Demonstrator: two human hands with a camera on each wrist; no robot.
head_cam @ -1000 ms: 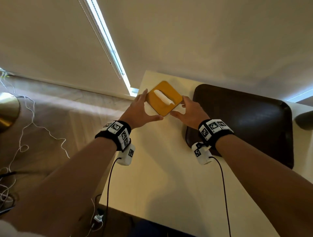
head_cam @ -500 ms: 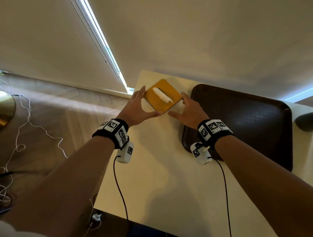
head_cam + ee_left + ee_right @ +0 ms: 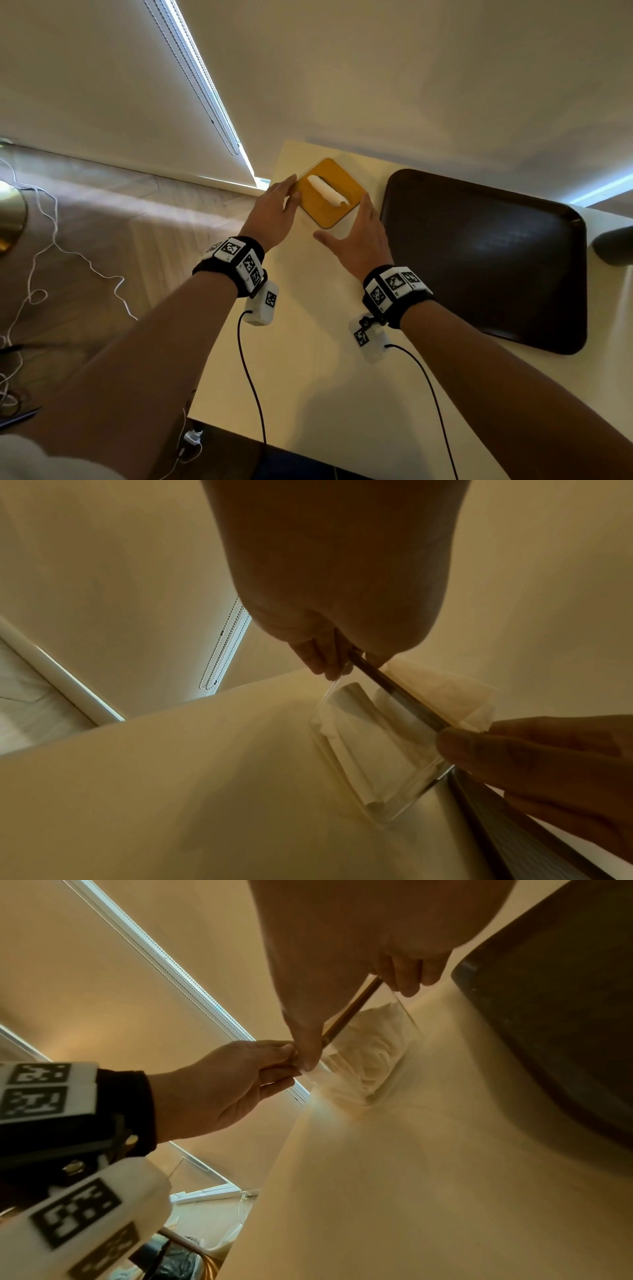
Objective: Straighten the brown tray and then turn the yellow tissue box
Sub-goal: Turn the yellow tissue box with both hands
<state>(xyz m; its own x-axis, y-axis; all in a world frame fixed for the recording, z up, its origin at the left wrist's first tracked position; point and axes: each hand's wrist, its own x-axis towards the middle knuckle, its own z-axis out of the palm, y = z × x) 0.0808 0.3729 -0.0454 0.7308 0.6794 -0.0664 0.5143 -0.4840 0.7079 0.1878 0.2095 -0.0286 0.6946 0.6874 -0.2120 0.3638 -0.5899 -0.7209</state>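
Observation:
The yellow tissue box (image 3: 342, 181) stands cornerwise near the table's far left end, a white tissue (image 3: 325, 193) poking from its lid. The wrist views show its clear body (image 3: 369, 750) full of tissues. My left hand (image 3: 277, 212) holds its left side, fingers (image 3: 325, 661) on the lid's edge. My right hand (image 3: 354, 231) grips the near right side, fingers (image 3: 407, 980) curled over the lid and thumb at the near corner. The brown tray (image 3: 479, 257) lies just right of the box, roughly in line with the table's edges.
The cream table (image 3: 308, 359) ends at its left edge close to my left wrist, and wood floor with loose white cables (image 3: 51, 246) lies beyond. A dark rounded object (image 3: 616, 246) sits past the tray's right side. The wall and a blind chain (image 3: 222, 653) stand behind.
Both hands have slid a little farther along the box's sides, and my left thumb has left the near corner. The box still stands cornerwise.

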